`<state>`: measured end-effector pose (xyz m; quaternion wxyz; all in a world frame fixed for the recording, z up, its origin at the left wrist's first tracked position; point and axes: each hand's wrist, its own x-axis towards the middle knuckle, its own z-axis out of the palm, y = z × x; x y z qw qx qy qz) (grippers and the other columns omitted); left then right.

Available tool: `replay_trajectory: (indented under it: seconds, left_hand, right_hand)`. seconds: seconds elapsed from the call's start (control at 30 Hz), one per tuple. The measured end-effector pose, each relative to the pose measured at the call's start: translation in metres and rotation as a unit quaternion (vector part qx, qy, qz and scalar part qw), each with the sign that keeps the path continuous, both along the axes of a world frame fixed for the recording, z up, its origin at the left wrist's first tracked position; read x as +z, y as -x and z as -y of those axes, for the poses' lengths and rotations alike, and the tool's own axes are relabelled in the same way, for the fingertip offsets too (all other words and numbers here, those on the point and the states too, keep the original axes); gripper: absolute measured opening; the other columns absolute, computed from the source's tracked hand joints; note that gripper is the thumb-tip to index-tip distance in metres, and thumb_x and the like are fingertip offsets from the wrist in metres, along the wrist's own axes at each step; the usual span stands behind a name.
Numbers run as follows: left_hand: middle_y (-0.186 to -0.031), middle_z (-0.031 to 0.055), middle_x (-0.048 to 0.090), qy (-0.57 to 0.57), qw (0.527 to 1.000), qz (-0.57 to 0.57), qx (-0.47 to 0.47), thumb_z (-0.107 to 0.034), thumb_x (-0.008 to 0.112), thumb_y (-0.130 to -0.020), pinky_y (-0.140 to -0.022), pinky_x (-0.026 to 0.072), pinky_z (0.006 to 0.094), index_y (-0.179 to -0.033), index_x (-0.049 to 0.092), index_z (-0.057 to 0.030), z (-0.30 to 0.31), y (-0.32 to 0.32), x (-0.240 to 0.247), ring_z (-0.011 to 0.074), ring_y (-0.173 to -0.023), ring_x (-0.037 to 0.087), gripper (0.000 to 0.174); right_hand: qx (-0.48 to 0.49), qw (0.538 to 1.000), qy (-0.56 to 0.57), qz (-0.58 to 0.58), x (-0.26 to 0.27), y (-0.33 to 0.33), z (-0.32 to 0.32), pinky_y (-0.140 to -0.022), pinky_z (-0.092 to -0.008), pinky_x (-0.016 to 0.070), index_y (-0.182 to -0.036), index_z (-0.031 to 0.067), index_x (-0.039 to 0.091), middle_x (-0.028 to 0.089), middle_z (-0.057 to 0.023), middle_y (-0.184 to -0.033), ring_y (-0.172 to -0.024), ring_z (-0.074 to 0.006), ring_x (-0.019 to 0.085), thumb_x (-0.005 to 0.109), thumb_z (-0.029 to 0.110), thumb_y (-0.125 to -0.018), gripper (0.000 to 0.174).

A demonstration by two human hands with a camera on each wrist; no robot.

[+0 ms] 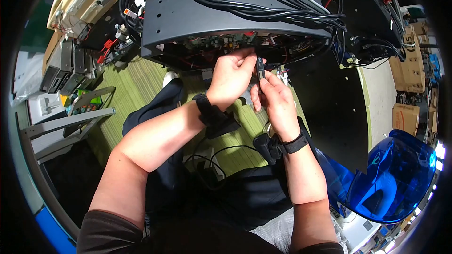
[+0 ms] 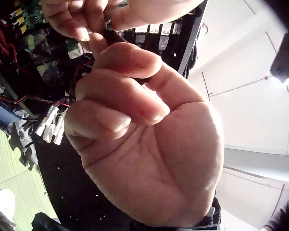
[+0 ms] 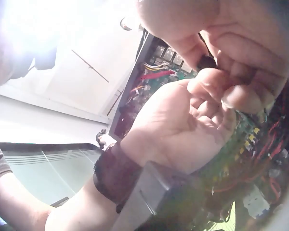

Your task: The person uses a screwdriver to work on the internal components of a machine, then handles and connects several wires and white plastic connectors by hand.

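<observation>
Just below the opening of a black housing (image 1: 212, 14), my two hands meet at a slim black tool (image 1: 260, 71). My right hand (image 1: 278, 103) pinches its lower part between thumb and fingers. Close against the upper end is my left hand (image 1: 230, 77), with its thumb and forefinger at the tool. In the left wrist view the left hand (image 2: 144, 130) has its fingers curled in, and a dark strip of the tool runs behind the forefinger. From the right wrist, the right hand's fingers (image 3: 245, 77) cover most of the tool. Its working end is hidden.
Green circuit boards (image 1: 202, 42) and wiring show inside the housing. Black cables (image 1: 254, 11) drape over its top. White connectors (image 2: 50, 125) hang near a dark panel. A blue transparent chair (image 1: 391, 178) stands at the right, a metal frame (image 1: 75, 120) at the left.
</observation>
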<state>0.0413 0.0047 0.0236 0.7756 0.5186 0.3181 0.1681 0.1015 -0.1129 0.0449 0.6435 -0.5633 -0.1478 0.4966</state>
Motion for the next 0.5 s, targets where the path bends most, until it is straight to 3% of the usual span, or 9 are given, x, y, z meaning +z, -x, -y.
replay_trajectory:
  seconds: [0.5]
  left_hand:
    - [-0.1,0.0123,0.066,0.015,1.0,-0.006,-0.014,-0.012,0.047,-0.093,-0.072,0.0491,0.025,-0.111,0.055,0.0058,-0.0008,0.0007,0.0008,0.0105,-0.077,0.06,0.026]
  right_hand:
    - [0.02,1.0,0.02,0.008,-0.0063,-0.0004,0.0,-0.052,-0.0183,0.0385,-0.114,0.0006,0.049,0.053,-0.0007,-0.071,-0.054,-0.005,0.044,0.036,0.012,-0.098,0.024]
